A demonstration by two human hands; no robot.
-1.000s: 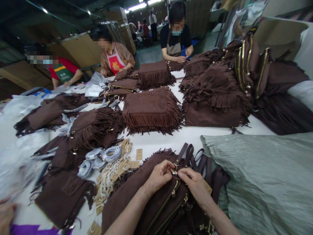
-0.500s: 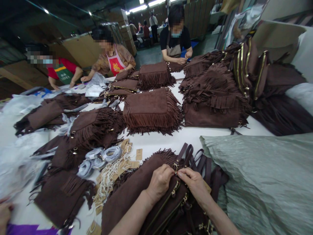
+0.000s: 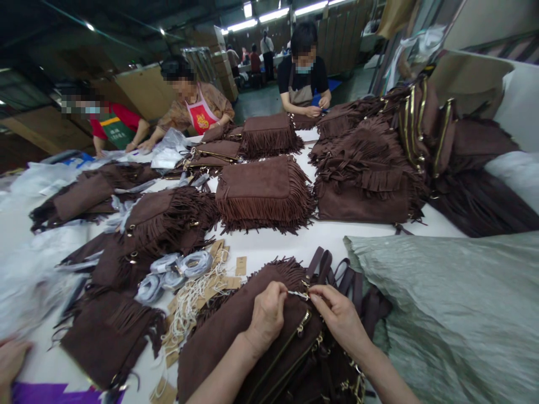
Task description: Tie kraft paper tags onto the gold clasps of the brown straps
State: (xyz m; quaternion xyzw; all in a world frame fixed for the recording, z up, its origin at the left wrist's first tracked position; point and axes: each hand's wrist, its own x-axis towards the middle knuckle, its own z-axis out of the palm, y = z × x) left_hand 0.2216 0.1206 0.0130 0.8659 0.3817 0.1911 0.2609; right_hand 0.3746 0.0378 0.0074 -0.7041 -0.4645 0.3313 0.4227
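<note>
A brown suede fringed bag [image 3: 236, 336] with brass zippers lies in front of me on the white table [image 3: 269, 244]. My left hand [image 3: 266, 315] and my right hand [image 3: 340, 318] rest on it, both pinched on a thin white string [image 3: 297, 293] stretched between the fingertips at the bag's metal ring. Dark brown straps [image 3: 337, 272] fan out just behind my hands. Beside my left hand lies a heap of kraft paper tags with white strings [image 3: 197, 294].
Several more fringed bags [image 3: 263, 193] cover the table, with a tall pile [image 3: 370, 168] at the right. Grey-green paper sheets [image 3: 455, 314] lie at the near right, clear plastic bags [image 3: 33, 269] at the left. Three co-workers stand at the far side; another person's hand [image 3: 12, 362] shows at the lower left.
My hands have drawn slightly apart, and a short length of white string now shows stretched between them at the bag's ring. The view has tilted down a little.
</note>
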